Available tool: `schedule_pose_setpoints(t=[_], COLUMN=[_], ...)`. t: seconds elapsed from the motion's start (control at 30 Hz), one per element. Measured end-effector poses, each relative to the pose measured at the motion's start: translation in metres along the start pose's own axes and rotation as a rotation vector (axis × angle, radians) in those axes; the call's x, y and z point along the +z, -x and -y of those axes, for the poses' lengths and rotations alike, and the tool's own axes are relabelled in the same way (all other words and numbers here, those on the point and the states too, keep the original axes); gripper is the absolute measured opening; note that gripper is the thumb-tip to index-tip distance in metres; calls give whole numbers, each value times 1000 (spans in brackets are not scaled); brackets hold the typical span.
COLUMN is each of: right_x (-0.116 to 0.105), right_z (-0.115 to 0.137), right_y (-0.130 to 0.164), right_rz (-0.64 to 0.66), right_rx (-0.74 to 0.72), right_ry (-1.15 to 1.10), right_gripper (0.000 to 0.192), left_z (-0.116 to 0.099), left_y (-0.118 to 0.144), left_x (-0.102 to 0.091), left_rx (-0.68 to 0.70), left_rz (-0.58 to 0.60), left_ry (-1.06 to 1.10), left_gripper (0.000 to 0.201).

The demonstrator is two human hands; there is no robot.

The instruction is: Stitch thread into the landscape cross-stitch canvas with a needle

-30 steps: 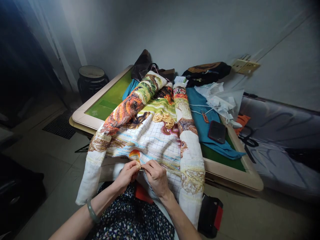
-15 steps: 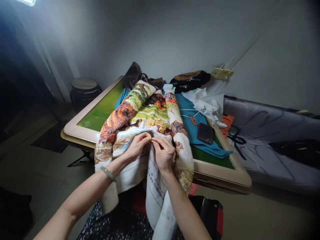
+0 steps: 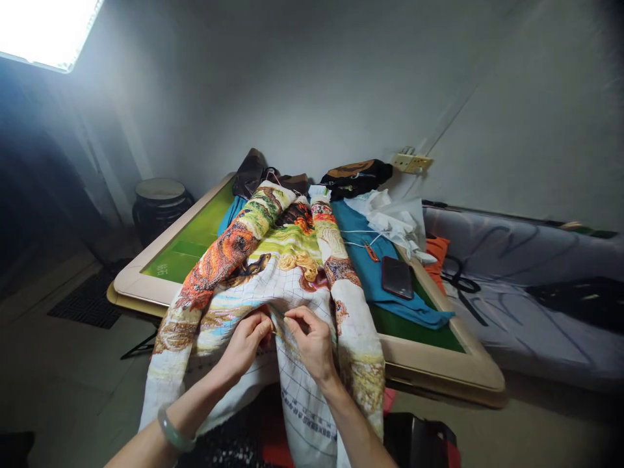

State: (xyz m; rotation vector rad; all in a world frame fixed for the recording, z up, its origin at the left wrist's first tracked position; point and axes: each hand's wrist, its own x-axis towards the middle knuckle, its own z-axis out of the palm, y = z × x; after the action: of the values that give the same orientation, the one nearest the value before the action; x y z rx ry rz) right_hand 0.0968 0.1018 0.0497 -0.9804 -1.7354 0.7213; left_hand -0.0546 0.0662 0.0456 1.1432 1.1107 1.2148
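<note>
A cross-stitch cloth (image 3: 253, 283), partly covered in colourful stitching and marked with a printed grid, drapes over the table edge toward my lap. Its two sides are rolled up into long rolls. My left hand (image 3: 249, 341) has its fingers curled round a fold of the cloth. Just right of it, my right hand (image 3: 312, 341) is pinched at thumb and forefinger close to the cloth; what it pinches is too small to make out. A short yellowish thread or strand shows between the hands. A pale green bangle (image 3: 174, 430) circles my left wrist.
Beneath the cloth stands a green-topped table (image 3: 127, 279) with a beige rim. On its right lie a teal cloth (image 3: 361, 250), a dark phone (image 3: 396, 277), small orange snips (image 3: 372, 252) and white plastic (image 3: 385, 211). Bags (image 3: 355, 179) sit at the back, and black scissors (image 3: 461, 283) lie farther right.
My hands have come slightly apart and lower in the view, the right one drawing off from the left. The view has tilted, showing more of the lamp and of the cloth's stitched middle.
</note>
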Motion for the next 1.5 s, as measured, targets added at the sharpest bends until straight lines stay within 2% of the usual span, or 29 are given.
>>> schedule_pose_setpoints(t=[0.13, 0.23, 0.37, 0.43, 0.6, 0.73, 0.83, 0.93, 1.07, 1.17, 1.3, 1.5], right_x=[7, 10, 10, 9, 9, 10, 10, 10, 10, 10, 10, 12], right_z=[-8, -15, -17, -16, -16, -17, -18, -16, -7, 1, 8, 13], right_y=[-2, -1, 0, 0, 1, 2, 1, 1, 8, 16, 20, 17], right_rz=[23, 34, 54, 61, 55, 52, 73, 73, 124, 193, 212, 219], right_rx=[34, 49, 50, 46, 48, 45, 34, 22, 2, -40, -118, -208], right_ry=[-18, -26, -30, -31, -23, -6, -8, -14, -18, 33, 124, 276], right_gripper=[11, 11, 10, 10, 10, 10, 11, 10, 11, 12, 13, 15], left_z=[7, 8, 10, 13, 24, 25, 20, 16, 16, 19, 21, 12], left_y=[10, 14, 12, 11, 11, 15, 19, 23, 28, 28, 27, 25], left_x=[-8, -7, -1, 0, -8, -19, -25, -25, -21, -19, -15, -9], left_rx=[-28, -21, 65, 158, 361, 381, 383, 364, 281, 131, -57, -116], left_rz=[-24, -48, -71, -121, -267, -278, -258, -260, -220, -144, -128, -83], left_ry=[37, 163, 260, 132, -481, -837, -944, -879, -610, -364, -99, 111], left_gripper=[39, 35, 27, 20, 19, 21, 23, 23, 19, 24, 26, 32])
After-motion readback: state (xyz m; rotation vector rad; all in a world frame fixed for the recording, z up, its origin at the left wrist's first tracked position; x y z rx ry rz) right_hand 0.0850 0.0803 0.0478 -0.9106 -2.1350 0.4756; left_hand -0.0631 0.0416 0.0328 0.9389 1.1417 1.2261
